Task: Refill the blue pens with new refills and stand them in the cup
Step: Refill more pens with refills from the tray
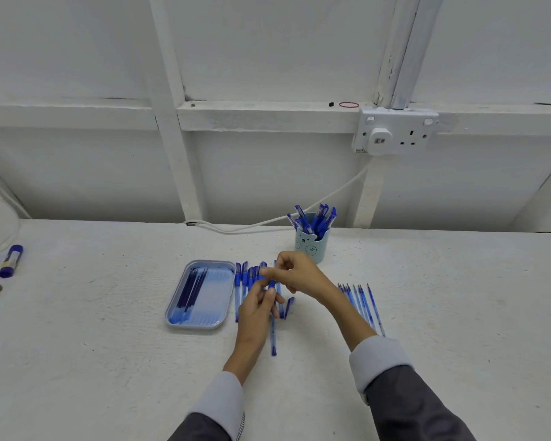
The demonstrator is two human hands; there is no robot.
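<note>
1. The left hand point(257, 308) curls its fingers round a slim translucent blue plastic pen point(273, 335) over the white table point(109, 329).
2. The right hand point(296, 275) pinches that pen's far end with its fingers.
3. To their left, a pale blue oblong tray point(198, 327) holds dark blue refills point(190, 291).
4. Farther back, a light blue bear-face cup point(312, 248) holds standing pens.

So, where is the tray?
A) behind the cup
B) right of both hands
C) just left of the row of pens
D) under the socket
C: the tray lies just left of the row of pens, nearer than the cup.
</note>
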